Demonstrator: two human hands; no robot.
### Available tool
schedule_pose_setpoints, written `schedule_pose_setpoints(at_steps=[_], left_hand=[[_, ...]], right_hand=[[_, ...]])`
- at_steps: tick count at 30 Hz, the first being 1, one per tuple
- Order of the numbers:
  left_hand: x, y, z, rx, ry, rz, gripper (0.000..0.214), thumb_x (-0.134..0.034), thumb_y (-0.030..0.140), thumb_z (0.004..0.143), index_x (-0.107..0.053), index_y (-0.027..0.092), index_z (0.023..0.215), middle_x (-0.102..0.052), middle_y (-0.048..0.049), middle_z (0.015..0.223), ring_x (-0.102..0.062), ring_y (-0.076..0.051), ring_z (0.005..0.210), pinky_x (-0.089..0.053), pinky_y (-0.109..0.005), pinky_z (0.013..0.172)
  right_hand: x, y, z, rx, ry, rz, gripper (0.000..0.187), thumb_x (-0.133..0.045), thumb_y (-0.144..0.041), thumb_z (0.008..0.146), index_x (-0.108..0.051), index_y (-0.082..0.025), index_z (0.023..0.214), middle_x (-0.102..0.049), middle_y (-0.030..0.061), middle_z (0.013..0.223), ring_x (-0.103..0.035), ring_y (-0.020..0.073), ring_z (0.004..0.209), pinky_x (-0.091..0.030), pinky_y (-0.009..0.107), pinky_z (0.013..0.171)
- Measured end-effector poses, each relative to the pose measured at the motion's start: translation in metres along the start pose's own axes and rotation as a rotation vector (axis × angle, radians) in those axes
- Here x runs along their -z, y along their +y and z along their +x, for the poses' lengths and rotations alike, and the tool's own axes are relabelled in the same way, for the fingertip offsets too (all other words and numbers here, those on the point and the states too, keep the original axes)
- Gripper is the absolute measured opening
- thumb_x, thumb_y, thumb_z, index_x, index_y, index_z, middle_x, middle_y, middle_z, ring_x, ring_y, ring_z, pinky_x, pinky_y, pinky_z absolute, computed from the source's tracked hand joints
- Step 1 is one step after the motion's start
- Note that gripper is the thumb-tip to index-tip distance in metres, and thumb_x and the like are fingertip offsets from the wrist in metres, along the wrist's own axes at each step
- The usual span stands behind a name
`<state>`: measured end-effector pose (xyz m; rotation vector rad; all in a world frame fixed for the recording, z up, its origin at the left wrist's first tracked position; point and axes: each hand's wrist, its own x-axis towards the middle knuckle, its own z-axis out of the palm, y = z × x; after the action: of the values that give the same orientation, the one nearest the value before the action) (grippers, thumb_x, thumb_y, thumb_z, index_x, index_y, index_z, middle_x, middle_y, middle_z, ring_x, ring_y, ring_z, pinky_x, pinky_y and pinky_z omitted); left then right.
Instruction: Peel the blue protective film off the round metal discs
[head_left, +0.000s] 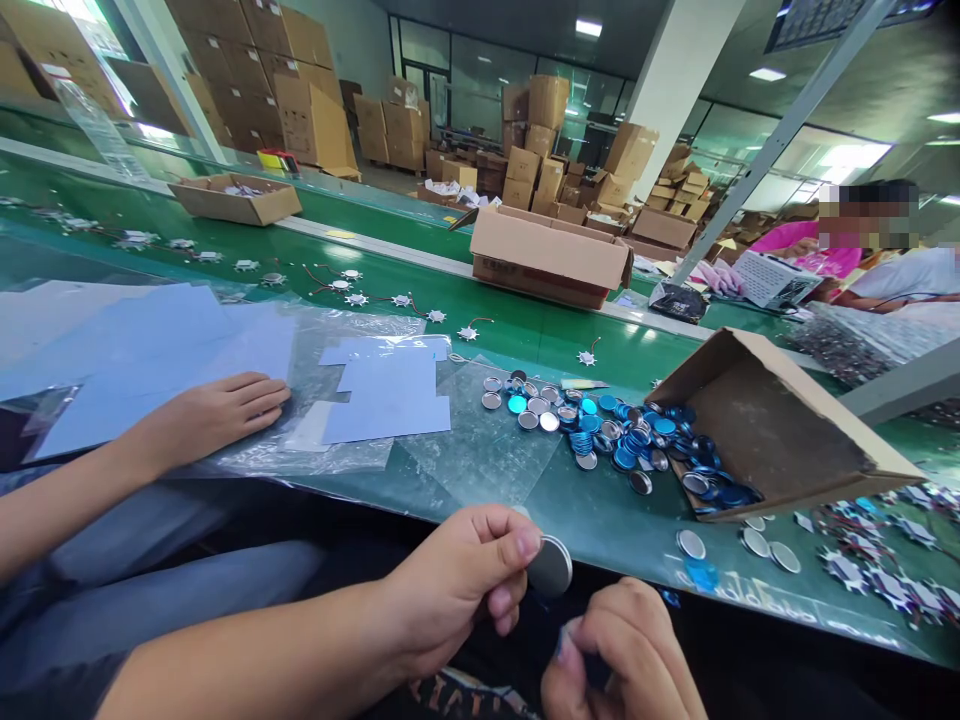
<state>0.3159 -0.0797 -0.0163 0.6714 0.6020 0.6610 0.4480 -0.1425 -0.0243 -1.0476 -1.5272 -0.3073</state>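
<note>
No print seems legible on the cardboard boxes (551,255) or metal discs (600,432).

3 open cardbd boxes: far box (236,205), mid box (551,250), tipped box (780,430). 3 hands: left hand (457,580), right hand (622,650), co-worker's hand (217,410). 1 disc (551,567) held; 3 silver discs (754,541) loose nr tipped box.

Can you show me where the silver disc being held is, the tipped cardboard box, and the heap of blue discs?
silver disc (551,566): head view, centre of its flat face.
tipped cardboard box (757,425): head view, its brown inner wall.
heap of blue discs (637,438): head view, middle of the heap.
</note>
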Motion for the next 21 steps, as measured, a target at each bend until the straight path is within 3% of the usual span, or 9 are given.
schedule_pose_setpoints(at_steps=[2,5,11,13,16,18,20,21], left_hand=[[0.000,0.000,-0.001,-0.001,-0.010,0.017,0.052,-0.083,0.057,0.065,-0.053,0.014,0.071,-0.039,0.0072,0.046,-0.027,-0.003,0.041,-0.032,-0.017,0.044],[0.003,-0.001,-0.001,-0.034,-0.007,0.121,0.052,-0.081,0.059,0.066,-0.056,0.013,0.073,-0.043,0.0054,0.047,-0.033,-0.004,0.044,-0.031,-0.017,0.047],[0.014,-0.005,0.005,0.006,-0.017,0.307,0.054,-0.076,0.062,0.071,-0.063,0.010,0.081,-0.048,0.0033,0.053,-0.039,-0.005,0.051,-0.032,-0.018,0.054],[0.017,-0.005,0.007,0.028,-0.074,0.342,0.059,-0.073,0.065,0.073,-0.066,0.012,0.099,-0.060,-0.0017,0.071,-0.047,-0.008,0.059,-0.039,-0.020,0.060],[0.023,-0.001,0.008,0.005,-0.126,0.450,0.066,-0.069,0.064,0.075,-0.059,0.020,0.123,-0.064,-0.0082,0.109,-0.055,-0.014,0.079,-0.047,-0.027,0.074],[0.025,0.004,0.009,-0.030,-0.145,0.626,0.055,-0.066,0.055,0.080,-0.058,0.022,0.124,-0.062,-0.0084,0.115,-0.055,-0.016,0.087,-0.047,-0.029,0.081],[0.025,0.012,0.013,-0.070,-0.181,0.894,0.037,-0.060,0.040,0.086,-0.061,0.023,0.119,-0.063,-0.0063,0.113,-0.056,-0.017,0.092,-0.047,-0.032,0.087],[0.024,0.016,0.017,-0.113,-0.200,1.047,0.031,-0.057,0.032,0.087,-0.062,0.024,0.116,-0.064,-0.0050,0.113,-0.057,-0.017,0.095,-0.047,-0.033,0.090]], right_hand=[[0.004,0.008,0.000,0.046,-0.068,-0.087,0.011,-0.053,-0.007,0.078,-0.055,-0.011,0.087,-0.054,0.0041,0.076,-0.052,0.0078,0.072,-0.044,0.023,0.065],[0.008,0.014,-0.002,0.067,-0.135,-0.196,0.031,-0.058,-0.024,0.084,-0.054,-0.009,0.111,-0.057,0.0099,0.097,-0.057,0.0113,0.087,-0.050,0.024,0.073],[-0.002,0.007,-0.012,-0.080,-0.130,-0.221,0.018,-0.056,-0.023,0.087,-0.059,-0.015,0.103,-0.058,0.0048,0.089,-0.052,0.0113,0.084,-0.045,0.026,0.077],[0.008,0.016,-0.016,-0.120,-0.109,-0.244,0.016,-0.054,-0.025,0.086,-0.056,-0.016,0.100,-0.057,0.0041,0.086,-0.053,0.0110,0.085,-0.045,0.024,0.077],[0.050,0.057,-0.024,-0.147,-0.053,-0.468,0.026,-0.061,-0.030,0.084,-0.055,-0.015,0.104,-0.058,0.0067,0.094,-0.054,0.0136,0.091,-0.044,0.026,0.084],[0.089,0.099,-0.031,-0.323,0.070,-0.695,0.037,-0.065,-0.042,0.081,-0.059,-0.014,0.104,-0.059,0.0096,0.095,-0.053,0.0177,0.088,-0.043,0.035,0.091],[0.124,0.142,-0.037,-0.792,0.003,-0.894,0.046,-0.061,-0.053,0.078,-0.065,-0.018,0.107,-0.058,0.0140,0.107,-0.051,0.0259,0.099,-0.040,0.049,0.097],[0.137,0.161,-0.039,-0.918,-0.024,-0.919,0.049,-0.062,-0.057,0.074,-0.069,-0.020,0.105,-0.056,0.0170,0.113,-0.049,0.0323,0.102,-0.038,0.058,0.093]])
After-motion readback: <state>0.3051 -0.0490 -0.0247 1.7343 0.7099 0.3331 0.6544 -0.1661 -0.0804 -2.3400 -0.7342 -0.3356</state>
